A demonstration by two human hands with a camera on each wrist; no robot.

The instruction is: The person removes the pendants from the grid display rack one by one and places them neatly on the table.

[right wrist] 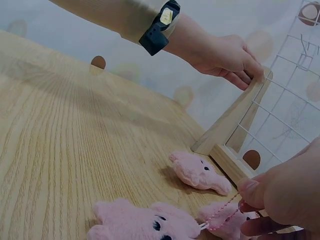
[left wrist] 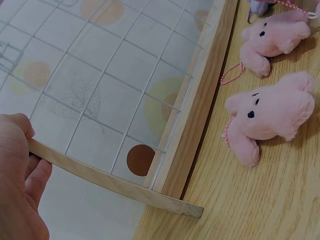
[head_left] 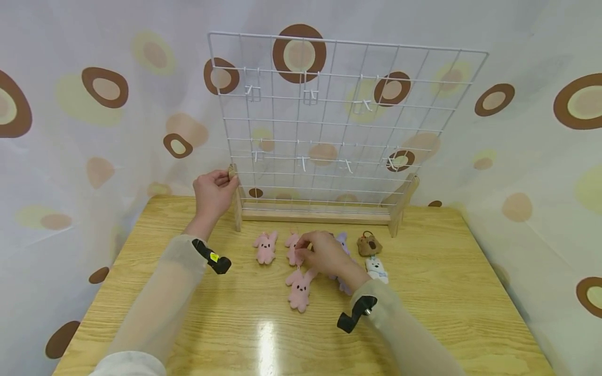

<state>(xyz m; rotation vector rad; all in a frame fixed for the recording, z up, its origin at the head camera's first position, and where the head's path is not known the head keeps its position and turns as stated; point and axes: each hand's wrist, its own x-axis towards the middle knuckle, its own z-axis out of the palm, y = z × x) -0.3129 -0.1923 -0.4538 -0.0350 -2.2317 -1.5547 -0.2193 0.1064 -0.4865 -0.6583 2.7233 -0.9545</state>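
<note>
In the head view my left hand [head_left: 213,194] grips the top of the left wooden upright [head_left: 237,209] of a stand that bears a white wire grid. My right hand [head_left: 324,254], low over the table, pinches the pink bead chain [right wrist: 222,216] of a pink bunny plush keychain [head_left: 299,292]. That plush lies on the wood, its chain drawn up to the fingers. A second pink plush [head_left: 292,248] is partly covered by this hand. Left of it a third pink plush [head_left: 265,248] lies apart. Under the right wrist a purple plush [head_left: 345,286] is half hidden.
A brown plush [head_left: 369,245] with a dark loop and a white plush [head_left: 376,269] lie at the right. Several white hooks hang on the grid, among them one hook [head_left: 303,164] in the lower row. A patterned curtain [head_left: 117,172] stands behind the table [head_left: 437,303].
</note>
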